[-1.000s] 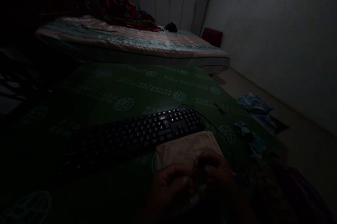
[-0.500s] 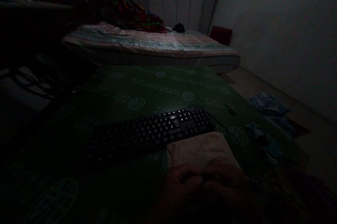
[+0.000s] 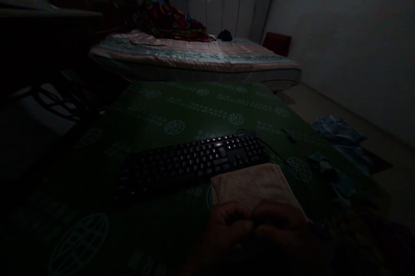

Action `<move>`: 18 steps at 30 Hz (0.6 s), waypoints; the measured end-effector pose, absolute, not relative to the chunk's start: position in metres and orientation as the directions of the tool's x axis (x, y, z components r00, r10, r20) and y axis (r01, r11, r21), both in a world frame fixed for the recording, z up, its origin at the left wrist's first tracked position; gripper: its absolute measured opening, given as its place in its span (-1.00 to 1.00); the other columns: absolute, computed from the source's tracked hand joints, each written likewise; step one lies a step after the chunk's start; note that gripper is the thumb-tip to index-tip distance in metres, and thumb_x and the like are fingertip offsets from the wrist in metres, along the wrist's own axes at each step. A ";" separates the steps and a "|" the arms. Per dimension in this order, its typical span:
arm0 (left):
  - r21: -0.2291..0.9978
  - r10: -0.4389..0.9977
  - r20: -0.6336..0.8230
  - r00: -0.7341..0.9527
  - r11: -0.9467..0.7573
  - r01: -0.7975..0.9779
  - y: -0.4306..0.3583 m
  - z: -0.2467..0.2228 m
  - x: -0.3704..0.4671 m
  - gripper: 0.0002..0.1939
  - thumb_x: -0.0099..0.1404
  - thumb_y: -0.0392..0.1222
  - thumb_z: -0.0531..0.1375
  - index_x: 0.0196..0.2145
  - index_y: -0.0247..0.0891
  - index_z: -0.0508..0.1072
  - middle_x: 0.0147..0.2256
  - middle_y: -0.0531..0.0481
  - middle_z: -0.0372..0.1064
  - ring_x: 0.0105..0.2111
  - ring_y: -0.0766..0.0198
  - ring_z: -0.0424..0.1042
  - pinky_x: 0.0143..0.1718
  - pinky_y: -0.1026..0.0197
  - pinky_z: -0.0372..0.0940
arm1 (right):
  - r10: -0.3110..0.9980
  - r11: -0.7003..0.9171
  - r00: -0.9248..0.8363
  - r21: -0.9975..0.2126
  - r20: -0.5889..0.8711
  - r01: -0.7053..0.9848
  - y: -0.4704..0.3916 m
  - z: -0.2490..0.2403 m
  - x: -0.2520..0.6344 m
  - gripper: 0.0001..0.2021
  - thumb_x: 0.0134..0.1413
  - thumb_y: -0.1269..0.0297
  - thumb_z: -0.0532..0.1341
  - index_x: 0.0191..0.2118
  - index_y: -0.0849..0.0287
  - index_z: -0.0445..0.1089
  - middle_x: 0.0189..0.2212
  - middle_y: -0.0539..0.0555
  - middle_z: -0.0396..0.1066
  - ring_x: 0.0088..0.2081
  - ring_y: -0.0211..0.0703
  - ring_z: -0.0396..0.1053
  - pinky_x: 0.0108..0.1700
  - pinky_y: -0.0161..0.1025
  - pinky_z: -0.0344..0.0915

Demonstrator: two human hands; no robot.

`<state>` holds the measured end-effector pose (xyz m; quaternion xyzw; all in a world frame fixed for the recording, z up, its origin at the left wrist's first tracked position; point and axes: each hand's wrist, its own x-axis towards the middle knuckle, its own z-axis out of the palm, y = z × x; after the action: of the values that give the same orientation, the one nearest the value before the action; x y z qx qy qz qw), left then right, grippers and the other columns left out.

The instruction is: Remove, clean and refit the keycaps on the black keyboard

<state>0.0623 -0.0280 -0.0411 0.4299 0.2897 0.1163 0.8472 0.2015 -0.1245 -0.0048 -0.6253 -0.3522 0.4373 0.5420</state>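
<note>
A folded beige cloth (image 3: 256,183) lies on the green printed surface, against the front right edge of a black keyboard (image 3: 194,159). At the cloth's near edge, my left hand (image 3: 227,228) has its thumb and fingers bent together. My right hand (image 3: 280,224) is right beside it, fingers curled inward so that the fingertips of both hands meet. Both look closed in a pinch, but darkness hides what is between them. The keyboard's cable runs off to the right.
Crumpled blue cloths (image 3: 339,131) lie on the right, with a smaller bluish cloth (image 3: 333,174) nearer. Behind the green surface (image 3: 194,107) stands a bed (image 3: 201,57) with a red patterned blanket (image 3: 175,20). A dark table (image 3: 48,14) is at the left.
The view has shifted slightly, so the scene sits a little further right. My hands remain together at the cloth's near edge, with the fingers slightly moved.
</note>
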 end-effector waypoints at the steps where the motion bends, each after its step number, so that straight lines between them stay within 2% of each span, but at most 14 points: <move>1: 0.797 0.444 -0.390 0.807 0.601 0.055 -0.028 -0.041 0.062 -0.64 -0.12 0.01 0.40 -0.42 -0.28 0.51 -0.51 0.08 0.39 -0.53 0.37 0.33 -0.46 0.31 0.23 | 0.915 -0.169 0.364 -0.985 -0.174 -0.045 -0.124 -0.004 0.201 -0.88 -0.32 0.40 0.31 -0.51 0.09 0.56 -0.55 -0.02 0.49 -0.47 -0.24 0.41 -0.43 -0.44 0.30; 6: 0.815 0.455 -0.377 0.807 0.576 0.056 -0.028 -0.042 0.061 -0.65 -0.11 0.00 0.40 -0.41 -0.29 0.51 -0.49 0.05 0.41 -0.49 0.34 0.37 -0.44 0.30 0.25 | 0.911 -0.215 0.336 -0.971 -0.239 -0.109 -0.124 -0.005 0.201 -0.86 -0.32 0.43 0.31 -0.51 0.08 0.57 -0.55 -0.04 0.47 -0.47 -0.27 0.40 -0.43 -0.46 0.29; 14: 0.783 0.435 -0.392 0.811 0.620 0.046 -0.027 -0.045 0.061 -0.59 -0.14 0.02 0.41 -0.36 -0.28 0.55 -0.42 0.00 0.48 -0.43 0.28 0.43 -0.40 0.27 0.28 | 0.916 -0.211 0.325 -0.971 -0.237 -0.113 -0.124 -0.011 0.200 -0.87 -0.30 0.40 0.31 -0.49 0.10 0.57 -0.54 -0.03 0.49 -0.45 -0.25 0.41 -0.43 -0.45 0.28; 18: 0.792 0.442 -0.397 0.804 0.609 0.057 -0.026 -0.044 0.061 -0.59 -0.16 0.04 0.42 -0.39 -0.29 0.56 -0.46 0.01 0.47 -0.47 0.31 0.41 -0.44 0.30 0.26 | 0.919 -0.212 0.312 -0.969 -0.242 -0.126 -0.126 -0.012 0.198 -0.86 -0.26 0.37 0.31 -0.45 0.10 0.58 -0.50 -0.01 0.50 -0.43 -0.22 0.43 -0.41 -0.42 0.30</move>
<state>0.0615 -0.0262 -0.0438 0.4276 0.2915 0.1135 0.8481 0.1985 -0.1258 -0.0119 -0.6071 -0.3263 0.4875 0.5360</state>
